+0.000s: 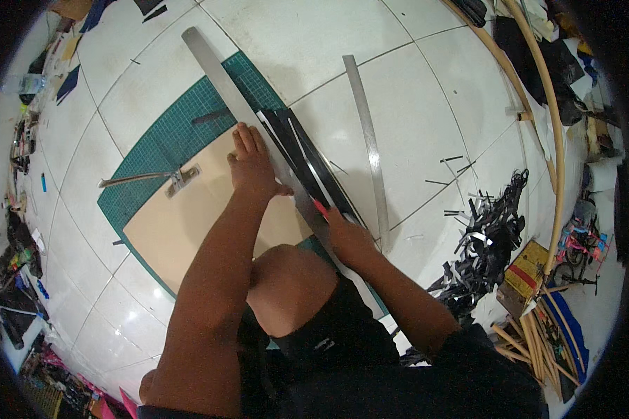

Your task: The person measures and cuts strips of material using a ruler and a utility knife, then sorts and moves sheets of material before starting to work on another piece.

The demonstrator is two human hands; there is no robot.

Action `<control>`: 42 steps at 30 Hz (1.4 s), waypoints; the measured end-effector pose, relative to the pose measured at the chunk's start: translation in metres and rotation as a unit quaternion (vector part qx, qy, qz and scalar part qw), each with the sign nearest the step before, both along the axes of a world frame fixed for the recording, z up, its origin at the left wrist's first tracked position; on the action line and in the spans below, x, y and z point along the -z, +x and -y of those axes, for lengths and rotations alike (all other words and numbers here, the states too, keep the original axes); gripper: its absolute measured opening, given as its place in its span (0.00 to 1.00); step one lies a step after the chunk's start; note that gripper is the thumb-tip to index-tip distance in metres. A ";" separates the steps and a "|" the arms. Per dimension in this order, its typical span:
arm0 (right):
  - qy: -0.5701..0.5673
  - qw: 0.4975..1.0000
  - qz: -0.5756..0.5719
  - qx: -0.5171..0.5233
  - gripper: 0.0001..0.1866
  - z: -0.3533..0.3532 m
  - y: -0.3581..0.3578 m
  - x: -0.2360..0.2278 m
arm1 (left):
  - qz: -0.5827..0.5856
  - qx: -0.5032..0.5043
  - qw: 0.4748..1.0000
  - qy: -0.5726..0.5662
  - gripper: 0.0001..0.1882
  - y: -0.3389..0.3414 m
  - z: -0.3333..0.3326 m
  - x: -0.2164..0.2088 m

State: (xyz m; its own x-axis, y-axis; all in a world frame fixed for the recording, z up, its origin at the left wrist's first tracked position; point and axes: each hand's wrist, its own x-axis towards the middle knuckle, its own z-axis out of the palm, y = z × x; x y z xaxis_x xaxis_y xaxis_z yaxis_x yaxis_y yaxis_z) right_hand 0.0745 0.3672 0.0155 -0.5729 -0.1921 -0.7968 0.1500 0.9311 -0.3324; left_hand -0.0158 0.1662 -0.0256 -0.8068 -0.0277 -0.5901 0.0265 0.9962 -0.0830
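Observation:
My left hand [253,162] lies with its fingers stretched out and thumb apart, pressing on the beige sheet [196,209] and the edge of a long steel ruler [220,77]. The ruler runs diagonally across a green cutting mat [168,136]. In my right hand [349,241] is a red-handled cutter knife [321,207], held low beside the ruler's right edge. Black sheet material [286,129] with narrow strips, some showing white, lies along that edge. The knife's tip is hard to make out among the strips. My bare knee [293,286] rests over the sheet's near end.
A metal tool with a long handle [178,180] lies across mat and sheet. Right of the mat is a second steel ruler [367,133] on white floor tiles. Beyond it sit a heap of black and white strips [486,241], a yellow box [528,269] and bent canes [548,91].

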 end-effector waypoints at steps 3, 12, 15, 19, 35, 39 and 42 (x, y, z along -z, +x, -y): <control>0.019 0.998 0.059 -0.016 0.12 -0.043 0.051 -0.027 | 0.034 -0.008 0.999 -0.008 0.81 -0.007 -0.005 -0.010; 0.007 1.000 0.016 0.018 0.13 -0.096 0.105 -0.021 | 0.023 -0.021 0.999 -0.005 0.82 -0.005 -0.001 -0.009; -0.007 0.998 0.001 0.070 0.15 -0.047 0.038 -0.021 | 0.021 -0.022 1.000 0.002 0.82 -0.004 -0.001 -0.004; -0.067 0.989 -0.111 0.066 0.13 0.025 -0.053 0.017 | 0.019 -0.023 1.000 0.003 0.82 -0.006 -0.002 -0.006; -0.124 0.972 -0.196 -0.039 0.15 0.075 -0.108 0.033 | -0.008 0.024 1.000 0.003 0.76 -0.004 -0.003 0.008; -0.029 0.999 -0.002 0.014 0.14 0.020 -0.033 0.007 | 0.030 -0.004 0.999 -0.015 0.81 -0.008 -0.004 -0.004; -0.045 0.998 0.026 0.038 0.12 -0.027 0.032 -0.023 | 0.033 -0.005 0.999 -0.014 0.82 -0.005 -0.003 -0.004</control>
State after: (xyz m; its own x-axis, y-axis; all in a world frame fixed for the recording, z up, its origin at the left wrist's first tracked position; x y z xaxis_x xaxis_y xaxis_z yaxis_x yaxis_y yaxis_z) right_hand 0.1064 0.3941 0.0383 -0.5474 -0.2210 -0.8071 0.2389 0.8831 -0.4038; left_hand -0.0212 0.1696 -0.0218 -0.7652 -0.0531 -0.6416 0.0232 0.9937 -0.1099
